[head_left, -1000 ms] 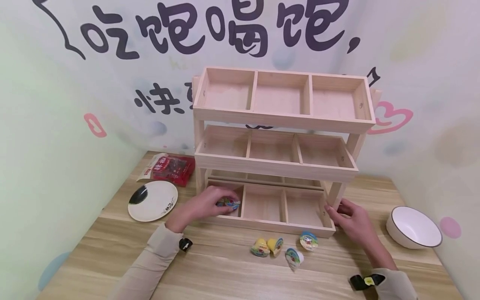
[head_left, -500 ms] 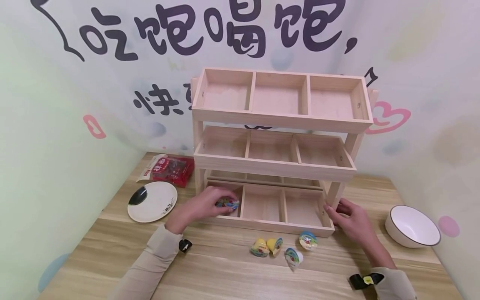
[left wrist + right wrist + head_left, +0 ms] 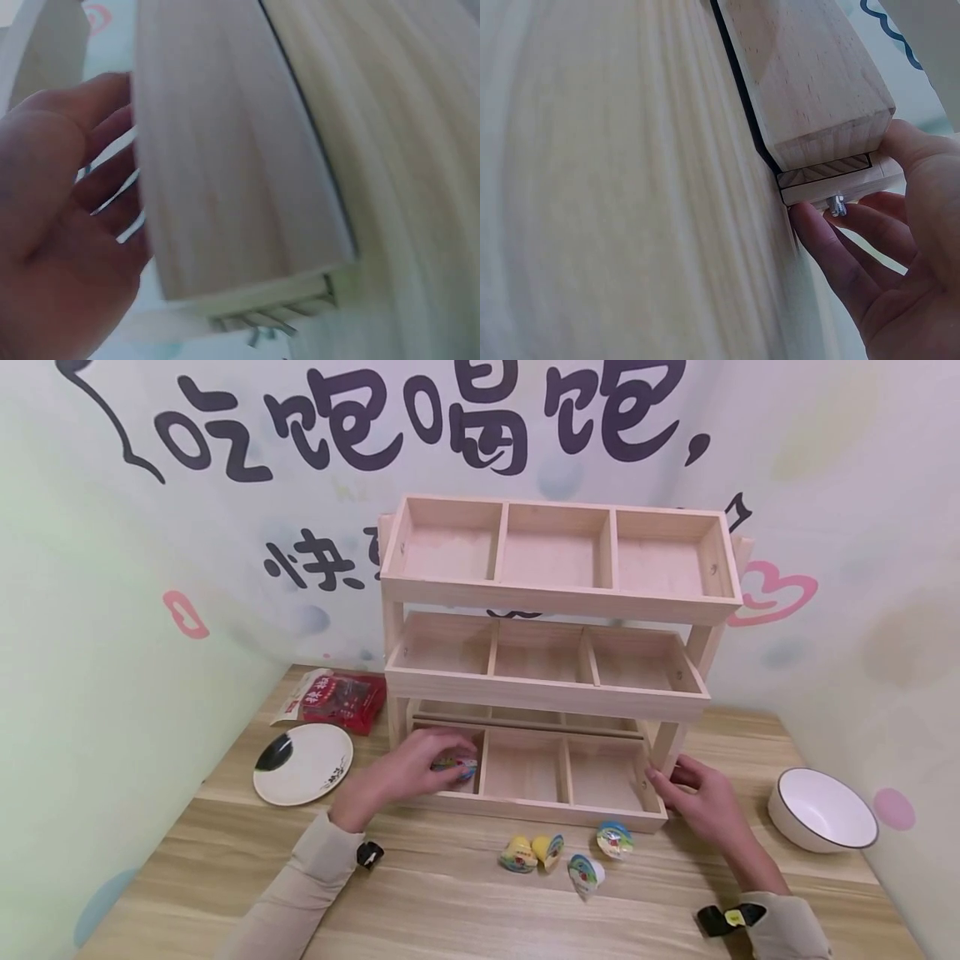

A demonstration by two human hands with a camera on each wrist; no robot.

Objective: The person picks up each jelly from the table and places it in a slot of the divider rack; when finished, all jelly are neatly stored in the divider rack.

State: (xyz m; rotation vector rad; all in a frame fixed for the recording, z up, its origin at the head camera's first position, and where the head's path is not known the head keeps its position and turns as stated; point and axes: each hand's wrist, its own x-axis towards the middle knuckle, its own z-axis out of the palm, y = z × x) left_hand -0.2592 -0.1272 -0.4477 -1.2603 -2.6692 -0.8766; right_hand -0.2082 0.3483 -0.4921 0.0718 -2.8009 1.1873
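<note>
A three-tier wooden shelf rack [image 3: 558, 597] stands on the table, each tier split into three compartments. My left hand [image 3: 408, 768] reaches into the bottom tier's left compartment, where jelly cups [image 3: 463, 767] with blue printed lids lie under its fingers. Thumb and fingers are apart above them; in the left wrist view the fingers [image 3: 112, 161] pass behind the front board [image 3: 217, 150], which hides their tips and the cups. At the bottom right end, my right hand [image 3: 705, 797] grips the rack's side. Its thumb [image 3: 907, 142] lies at the board's corner, fingers beside a metal screw [image 3: 836, 205].
Several loose jelly cups, among them a yellow one [image 3: 517, 855] and a white one [image 3: 587, 873], lie on the table before the rack. A plate [image 3: 303, 765] and a red snack bag [image 3: 345, 700] are at left, a white bowl [image 3: 822, 811] at right.
The left thumb has drawn back slightly from the jelly cups and the fingers have loosened, with the cups staying in the compartment. The right hand keeps its place on the rack.
</note>
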